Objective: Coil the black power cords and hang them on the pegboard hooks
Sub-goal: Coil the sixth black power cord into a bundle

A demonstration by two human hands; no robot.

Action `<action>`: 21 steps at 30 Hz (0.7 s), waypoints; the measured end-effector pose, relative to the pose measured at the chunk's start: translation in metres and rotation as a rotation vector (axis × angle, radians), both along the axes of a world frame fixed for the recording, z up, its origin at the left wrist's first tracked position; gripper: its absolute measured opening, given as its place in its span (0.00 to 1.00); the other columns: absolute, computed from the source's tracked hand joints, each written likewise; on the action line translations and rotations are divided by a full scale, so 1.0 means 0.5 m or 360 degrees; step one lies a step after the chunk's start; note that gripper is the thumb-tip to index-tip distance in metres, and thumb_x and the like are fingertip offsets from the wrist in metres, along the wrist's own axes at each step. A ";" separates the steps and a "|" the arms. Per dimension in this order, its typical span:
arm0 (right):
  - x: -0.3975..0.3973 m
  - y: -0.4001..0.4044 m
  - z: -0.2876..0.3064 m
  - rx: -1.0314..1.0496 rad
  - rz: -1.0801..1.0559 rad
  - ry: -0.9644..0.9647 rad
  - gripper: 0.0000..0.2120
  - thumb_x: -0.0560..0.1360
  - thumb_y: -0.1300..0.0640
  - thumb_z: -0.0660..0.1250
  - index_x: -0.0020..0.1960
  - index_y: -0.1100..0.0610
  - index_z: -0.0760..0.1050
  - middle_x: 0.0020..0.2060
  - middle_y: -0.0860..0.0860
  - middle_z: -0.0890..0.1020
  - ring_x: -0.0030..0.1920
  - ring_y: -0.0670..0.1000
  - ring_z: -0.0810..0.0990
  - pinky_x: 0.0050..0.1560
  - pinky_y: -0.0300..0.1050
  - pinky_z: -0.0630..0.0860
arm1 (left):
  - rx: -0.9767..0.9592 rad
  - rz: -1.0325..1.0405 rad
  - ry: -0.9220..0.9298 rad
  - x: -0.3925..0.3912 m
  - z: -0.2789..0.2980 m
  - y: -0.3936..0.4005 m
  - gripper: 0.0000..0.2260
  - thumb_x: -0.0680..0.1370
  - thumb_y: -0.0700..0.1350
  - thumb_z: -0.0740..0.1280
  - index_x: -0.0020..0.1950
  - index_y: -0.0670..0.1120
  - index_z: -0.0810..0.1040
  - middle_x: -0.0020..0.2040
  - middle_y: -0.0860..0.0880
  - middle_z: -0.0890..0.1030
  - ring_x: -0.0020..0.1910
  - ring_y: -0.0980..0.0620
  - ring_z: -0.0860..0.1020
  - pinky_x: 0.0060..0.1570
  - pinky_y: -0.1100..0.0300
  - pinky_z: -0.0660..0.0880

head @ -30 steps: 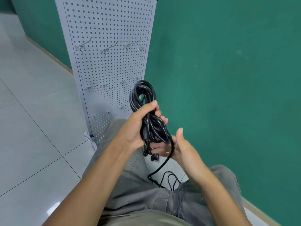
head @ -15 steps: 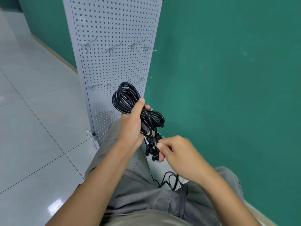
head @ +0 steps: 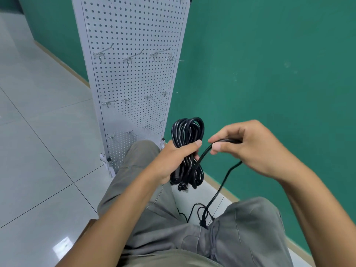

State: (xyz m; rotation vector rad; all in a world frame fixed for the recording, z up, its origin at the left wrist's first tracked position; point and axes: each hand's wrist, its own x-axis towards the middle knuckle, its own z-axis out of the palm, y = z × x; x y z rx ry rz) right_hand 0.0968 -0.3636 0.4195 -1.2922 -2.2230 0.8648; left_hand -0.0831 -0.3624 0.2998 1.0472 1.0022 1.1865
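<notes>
My left hand [head: 174,159] grips a coiled bundle of black power cord [head: 187,132] around its middle, loops sticking out above and below the fist. My right hand [head: 248,147] pinches the loose strand of the same cord [head: 221,185] between thumb and fingers, just right of the bundle. That strand drops down to the floor between my knees, where more cord and a plug [head: 203,221] lie. The white pegboard [head: 134,78] stands ahead, left of the hands, with rows of metal hooks [head: 133,57], all bare.
A green wall [head: 269,74] fills the right side, meeting the pale tiled floor [head: 38,151] at a beige skirting. My grey-trousered legs [head: 154,218] are below the hands. The pegboard's foot bracket [head: 107,164] stands on the floor near my left knee.
My right hand has risen from below the bundle and pulled the loose strand up to the right. The bundle in my left hand has turned more upright.
</notes>
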 end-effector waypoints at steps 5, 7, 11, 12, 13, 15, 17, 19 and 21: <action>0.006 0.025 -0.025 0.0083 -0.0275 0.0189 0.09 0.67 0.56 0.82 0.41 0.53 0.82 0.37 0.49 0.87 0.39 0.49 0.84 0.49 0.46 0.78 | -0.0120 -0.0232 -0.0150 0.023 0.015 -0.017 0.21 0.77 0.63 0.69 0.47 0.44 0.79 0.36 0.47 0.80 0.37 0.49 0.79 0.42 0.56 0.78; 0.010 0.029 -0.040 0.0073 -0.0353 0.0282 0.10 0.67 0.55 0.82 0.41 0.53 0.82 0.37 0.51 0.86 0.38 0.49 0.81 0.47 0.47 0.77 | -0.0160 -0.0256 -0.0286 0.027 0.016 -0.019 0.22 0.75 0.63 0.71 0.46 0.43 0.78 0.35 0.46 0.80 0.36 0.48 0.80 0.41 0.56 0.80; 0.020 0.027 -0.066 -0.0069 -0.0332 0.0422 0.05 0.74 0.62 0.76 0.45 0.55 0.81 0.38 0.49 0.85 0.38 0.44 0.80 0.44 0.37 0.74 | -0.0112 -0.0372 -0.0385 0.021 0.023 -0.018 0.09 0.67 0.47 0.78 0.41 0.44 0.82 0.35 0.45 0.80 0.36 0.46 0.81 0.46 0.51 0.82; 0.023 0.027 -0.070 -0.0097 -0.0325 0.0426 0.05 0.75 0.62 0.75 0.46 0.55 0.80 0.37 0.48 0.84 0.36 0.43 0.79 0.43 0.36 0.72 | -0.0112 -0.0392 -0.0378 0.020 0.023 -0.017 0.08 0.65 0.45 0.79 0.38 0.45 0.83 0.35 0.44 0.80 0.37 0.46 0.81 0.48 0.51 0.82; 0.026 0.026 -0.072 -0.0120 -0.0326 0.0430 0.05 0.75 0.62 0.75 0.47 0.55 0.80 0.36 0.47 0.84 0.34 0.44 0.77 0.41 0.36 0.71 | -0.0128 -0.0398 -0.0383 0.020 0.023 -0.016 0.06 0.64 0.44 0.78 0.36 0.45 0.83 0.35 0.44 0.79 0.38 0.45 0.80 0.47 0.53 0.82; 0.035 0.025 -0.069 -0.0153 -0.0343 0.0440 0.05 0.74 0.60 0.76 0.46 0.56 0.80 0.34 0.47 0.84 0.31 0.48 0.71 0.36 0.39 0.68 | -0.0150 -0.0399 -0.0407 0.023 0.020 -0.014 0.06 0.66 0.42 0.76 0.35 0.43 0.81 0.34 0.44 0.78 0.38 0.45 0.79 0.47 0.55 0.81; 0.046 0.025 -0.057 -0.0120 -0.0342 0.0411 0.05 0.73 0.59 0.77 0.45 0.57 0.82 0.34 0.51 0.85 0.31 0.49 0.70 0.34 0.40 0.68 | -0.0181 -0.0369 -0.0381 0.026 0.016 -0.014 0.06 0.68 0.42 0.74 0.33 0.42 0.79 0.33 0.44 0.77 0.37 0.46 0.78 0.48 0.55 0.81; 0.058 0.026 -0.036 -0.0076 -0.0284 0.0370 0.04 0.73 0.60 0.77 0.45 0.57 0.83 0.37 0.55 0.86 0.33 0.48 0.77 0.37 0.37 0.74 | -0.0210 -0.0330 -0.0267 0.026 0.015 -0.013 0.06 0.69 0.41 0.72 0.32 0.42 0.80 0.34 0.43 0.78 0.37 0.45 0.81 0.45 0.54 0.81; 0.070 0.028 -0.011 -0.0045 -0.0188 0.0310 0.04 0.74 0.63 0.76 0.47 0.57 0.83 0.40 0.56 0.87 0.40 0.48 0.84 0.47 0.38 0.78 | -0.0236 -0.0320 -0.0128 0.026 0.015 -0.012 0.05 0.68 0.43 0.72 0.32 0.43 0.81 0.35 0.43 0.79 0.41 0.43 0.84 0.45 0.53 0.81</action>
